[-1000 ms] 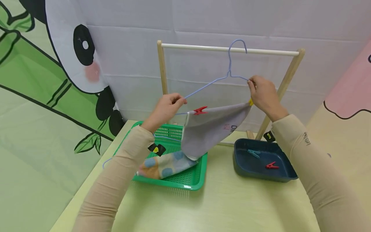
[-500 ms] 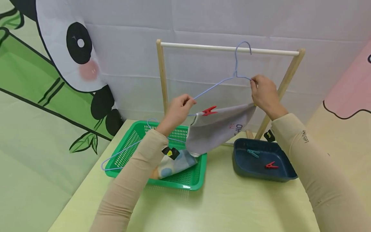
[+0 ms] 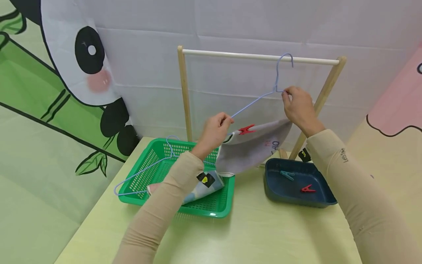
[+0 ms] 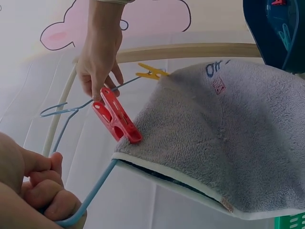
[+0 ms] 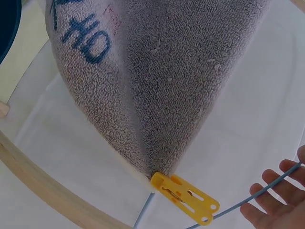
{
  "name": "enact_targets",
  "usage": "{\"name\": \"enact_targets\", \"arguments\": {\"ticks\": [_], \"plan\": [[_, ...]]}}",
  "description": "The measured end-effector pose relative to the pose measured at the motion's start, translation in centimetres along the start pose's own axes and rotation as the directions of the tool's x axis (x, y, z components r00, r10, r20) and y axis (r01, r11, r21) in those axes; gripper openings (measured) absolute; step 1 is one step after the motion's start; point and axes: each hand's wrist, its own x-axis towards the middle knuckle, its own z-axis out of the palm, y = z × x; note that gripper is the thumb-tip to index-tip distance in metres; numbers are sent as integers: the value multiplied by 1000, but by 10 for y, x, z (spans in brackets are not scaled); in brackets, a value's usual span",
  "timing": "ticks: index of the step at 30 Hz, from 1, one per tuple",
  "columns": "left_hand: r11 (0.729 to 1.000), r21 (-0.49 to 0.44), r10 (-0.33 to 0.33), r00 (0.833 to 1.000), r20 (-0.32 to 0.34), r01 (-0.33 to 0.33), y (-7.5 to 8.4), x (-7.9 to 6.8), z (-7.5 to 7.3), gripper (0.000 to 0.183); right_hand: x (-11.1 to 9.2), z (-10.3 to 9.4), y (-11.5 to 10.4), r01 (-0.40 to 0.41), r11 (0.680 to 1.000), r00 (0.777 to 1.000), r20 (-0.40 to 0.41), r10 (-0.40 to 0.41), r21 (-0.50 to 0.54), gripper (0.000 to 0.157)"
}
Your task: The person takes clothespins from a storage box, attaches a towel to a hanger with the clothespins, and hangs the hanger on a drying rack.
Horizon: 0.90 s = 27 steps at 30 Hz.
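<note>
My left hand (image 3: 215,132) grips a blue wire clothes hanger (image 3: 254,103) by its left shoulder. My right hand (image 3: 298,106) pinches the other shoulder, close to the hook. The hook overlaps the white rail in the head view. A grey towel (image 3: 250,150) with blue lettering hangs from the hanger's lower wire. A red clothespin (image 4: 117,117) clips its left corner, and a yellow clothespin (image 5: 186,198) clips the right one. In the head view the right hand hides the yellow clothespin.
The wooden rack's white rail (image 3: 227,54) stands behind the hands. A green basket (image 3: 227,205) at left holds a patterned cloth (image 3: 194,194) and a second blue hanger (image 3: 145,169). At right, a dark blue tub (image 3: 273,194) holds a teal clothespin (image 3: 287,175) and a red one.
My left hand has moved right, and the hanger has shifted right with its hook slightly lower against the rail. The towel has moved along with it. My right hand has barely moved.
</note>
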Motion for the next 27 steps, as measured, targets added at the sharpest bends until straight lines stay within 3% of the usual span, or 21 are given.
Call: {"name": "enact_targets", "arguments": {"ticks": [6, 17, 27], "plan": [[1000, -20, -16, 1000, -13, 16, 4, 1, 9, 23, 1, -3, 1, -27, 1000, 1000, 3, 27, -2, 40], [998, -59, -23, 1000, -21, 22, 14, 3, 17, 22, 10, -11, -1, -7, 1000, 996, -85, 6, -11, 36], [998, -64, -21, 1000, -5, 20, 13, 6, 24, 22, 14, -15, 3, -16, 1000, 999, -29, 16, 3, 38]]}}
